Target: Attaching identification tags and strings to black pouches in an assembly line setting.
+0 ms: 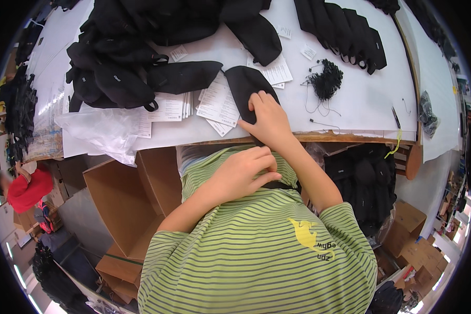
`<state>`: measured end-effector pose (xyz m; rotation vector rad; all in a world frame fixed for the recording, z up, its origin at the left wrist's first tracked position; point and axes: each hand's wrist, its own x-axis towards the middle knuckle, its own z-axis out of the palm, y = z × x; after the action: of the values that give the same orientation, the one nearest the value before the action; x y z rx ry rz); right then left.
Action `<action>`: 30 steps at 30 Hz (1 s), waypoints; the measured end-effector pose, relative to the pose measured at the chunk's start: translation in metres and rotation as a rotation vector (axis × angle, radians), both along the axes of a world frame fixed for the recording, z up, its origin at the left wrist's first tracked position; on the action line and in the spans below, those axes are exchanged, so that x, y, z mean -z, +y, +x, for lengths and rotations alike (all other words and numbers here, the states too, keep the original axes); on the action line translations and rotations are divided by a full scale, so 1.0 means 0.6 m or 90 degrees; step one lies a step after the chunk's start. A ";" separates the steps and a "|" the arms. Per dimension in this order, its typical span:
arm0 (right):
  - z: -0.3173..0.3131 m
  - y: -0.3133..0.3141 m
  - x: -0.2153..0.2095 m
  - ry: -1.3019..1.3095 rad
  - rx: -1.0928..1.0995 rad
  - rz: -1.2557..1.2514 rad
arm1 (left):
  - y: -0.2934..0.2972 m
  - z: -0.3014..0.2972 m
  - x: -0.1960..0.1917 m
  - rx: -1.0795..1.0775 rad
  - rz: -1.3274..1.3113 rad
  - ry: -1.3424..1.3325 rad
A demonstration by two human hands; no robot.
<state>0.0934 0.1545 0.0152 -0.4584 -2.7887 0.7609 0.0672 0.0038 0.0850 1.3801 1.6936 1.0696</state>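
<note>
- White tabletop (366,99) with a wooden edge runs across the upper part of the view; an open cardboard box (114,196) stands below it on the left, and a person in red (30,188) is at the far left.
- Right hand (269,119) lies on a black fabric pouch (242,83) near the table's front edge, its fingers bent over the cloth and the thumb spread aside; whether they grasp it, I cannot tell.
- Left hand (247,170) is nearer the body, in front of the striped shirt (256,240), fingers curled, with something dark just beside it; I cannot tell if they grip anything.
- Printed papers (214,104) lie left of the pouch, some partly beneath black cloth.
- Black bags (125,31) heap up at upper left, beside a crumpled translucent plastic sheet (102,131).
- Bundled black cords (325,81) sit to the right, below a row of black pouches (340,31).
</note>
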 end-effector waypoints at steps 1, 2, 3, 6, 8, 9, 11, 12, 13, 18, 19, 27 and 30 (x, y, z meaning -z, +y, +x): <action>0.009 0.006 -0.002 -0.001 0.010 -0.064 | 0.000 -0.009 0.001 -0.002 0.002 0.005; 0.016 0.011 -0.004 -0.003 0.022 -0.128 | 0.004 -0.021 0.006 -0.103 0.037 -0.031; 0.026 0.014 -0.015 -0.003 0.026 -0.127 | 0.006 -0.032 0.013 -0.200 0.070 -0.073; 0.048 0.027 -0.072 0.061 0.072 -0.178 | 0.012 -0.076 0.038 -0.218 0.096 0.187; 0.063 0.033 -0.105 0.051 0.057 -0.194 | 0.018 -0.080 0.039 -0.224 0.090 0.340; 0.068 0.035 -0.119 0.045 0.038 -0.212 | 0.020 -0.080 0.038 -0.219 0.092 0.340; 0.074 0.035 -0.138 0.056 0.024 -0.230 | 0.022 -0.079 0.036 -0.227 0.115 0.445; 0.077 0.033 -0.147 0.049 0.027 -0.255 | 0.022 -0.081 0.036 -0.223 0.117 0.445; 0.079 0.031 -0.155 0.043 0.028 -0.281 | 0.018 -0.085 0.035 -0.201 0.137 0.485; 0.079 0.023 -0.179 0.069 0.000 -0.297 | 0.005 -0.096 0.029 -0.149 0.272 0.510; 0.078 0.023 -0.180 0.078 -0.006 -0.305 | 0.002 -0.095 0.027 -0.151 0.271 0.511; 0.079 0.005 -0.188 0.089 -0.060 -0.302 | -0.026 -0.076 0.030 -0.190 0.240 0.499; 0.078 0.001 -0.190 0.093 -0.077 -0.291 | -0.030 -0.072 0.027 -0.193 0.260 0.509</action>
<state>0.1404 0.1549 0.1290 -0.2913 -2.5149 1.4089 0.0239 -0.0142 0.0689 2.0421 2.4011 1.1514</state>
